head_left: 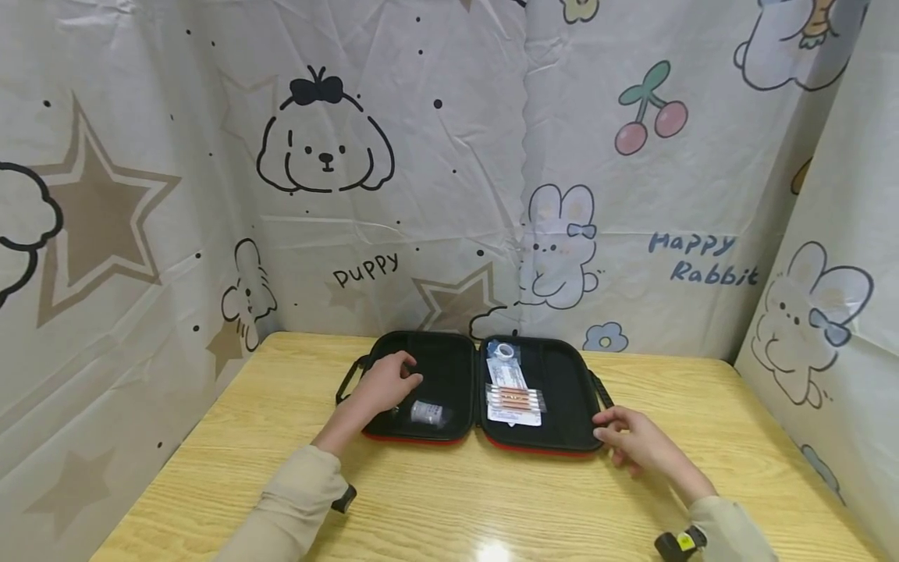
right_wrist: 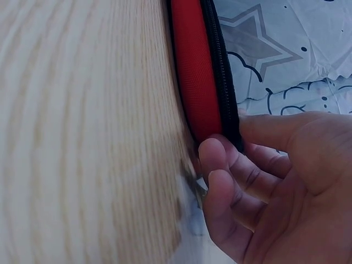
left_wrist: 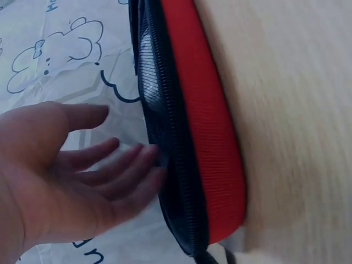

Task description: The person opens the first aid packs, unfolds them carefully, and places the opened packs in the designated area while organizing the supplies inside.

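Observation:
A black zip case (head_left: 565, 390) with a red outer shell lies unfolded on the table, both halves facing up. My left hand (head_left: 385, 382) hovers over its left half, fingers loosely bent and holding nothing. A small clear container (head_left: 427, 413) lies in that half, near the hand. At the front right corner, my right hand (head_left: 639, 441) grips the case's edge; in the right wrist view the thumb is on the zipper rim and fingers curl against the red side (right_wrist: 198, 71). The right half holds a pack of swabs (head_left: 515, 398), white packets (head_left: 507, 375) and a white tape roll (head_left: 504, 350).
The wooden table (head_left: 435, 499) extends in front of the case and to both sides. A printed cloth (head_left: 435, 195) hangs close behind the case and along both sides. Carry straps stick out at the case's left (head_left: 346, 381) and right (head_left: 602, 389) ends.

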`<act>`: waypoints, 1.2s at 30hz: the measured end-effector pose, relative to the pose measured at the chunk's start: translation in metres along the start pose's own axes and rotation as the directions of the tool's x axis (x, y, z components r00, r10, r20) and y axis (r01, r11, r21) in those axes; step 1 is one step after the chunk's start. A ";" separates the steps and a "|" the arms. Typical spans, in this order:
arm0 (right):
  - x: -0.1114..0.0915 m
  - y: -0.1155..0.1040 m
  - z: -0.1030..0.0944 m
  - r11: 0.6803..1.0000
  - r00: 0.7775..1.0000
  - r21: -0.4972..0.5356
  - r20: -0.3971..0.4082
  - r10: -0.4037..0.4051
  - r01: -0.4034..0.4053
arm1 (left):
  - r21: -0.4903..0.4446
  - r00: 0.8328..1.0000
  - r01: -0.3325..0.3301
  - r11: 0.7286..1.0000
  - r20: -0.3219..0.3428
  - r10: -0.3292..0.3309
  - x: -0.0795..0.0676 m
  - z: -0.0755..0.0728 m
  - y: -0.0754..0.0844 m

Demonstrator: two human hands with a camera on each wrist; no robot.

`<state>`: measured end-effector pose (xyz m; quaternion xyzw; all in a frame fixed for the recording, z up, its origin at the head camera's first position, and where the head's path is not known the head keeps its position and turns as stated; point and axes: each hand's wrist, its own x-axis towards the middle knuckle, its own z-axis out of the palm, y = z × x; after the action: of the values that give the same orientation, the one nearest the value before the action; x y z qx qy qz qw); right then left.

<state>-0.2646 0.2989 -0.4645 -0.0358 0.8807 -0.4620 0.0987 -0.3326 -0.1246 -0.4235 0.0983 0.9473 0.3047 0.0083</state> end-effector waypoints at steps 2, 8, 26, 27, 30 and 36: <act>0.000 0.000 0.000 1.000 1.000 -0.001 0.002 -0.007 0.007 | 0.012 0.998 0.027 1.000 0.051 -0.027 0.001 0.000 0.000; 0.000 -0.001 -0.001 1.000 1.000 0.001 -0.003 -0.010 0.010 | -0.209 0.979 0.124 0.970 0.183 -0.086 0.000 0.004 -0.005; 0.000 0.001 0.001 1.000 1.000 0.016 -0.006 -0.014 0.014 | 0.002 0.960 -0.273 0.962 0.068 0.272 0.026 0.032 0.032; 0.000 0.001 0.002 1.000 1.000 0.016 -0.008 -0.013 0.013 | -0.003 0.955 -0.287 0.958 0.075 0.286 0.028 0.035 0.035; 0.000 0.001 0.002 1.000 1.000 0.018 -0.012 -0.011 0.011 | -0.009 0.939 -0.331 0.944 0.098 0.330 0.036 0.042 0.045; 0.000 0.001 0.001 1.000 1.000 0.017 -0.017 -0.011 0.012 | 0.029 0.907 -0.406 0.913 0.135 0.399 0.047 0.055 0.061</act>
<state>-0.2642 0.2990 -0.4660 -0.0361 0.8772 -0.4705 0.0889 -0.3633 -0.0355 -0.4313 0.3108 0.9125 0.2660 0.0025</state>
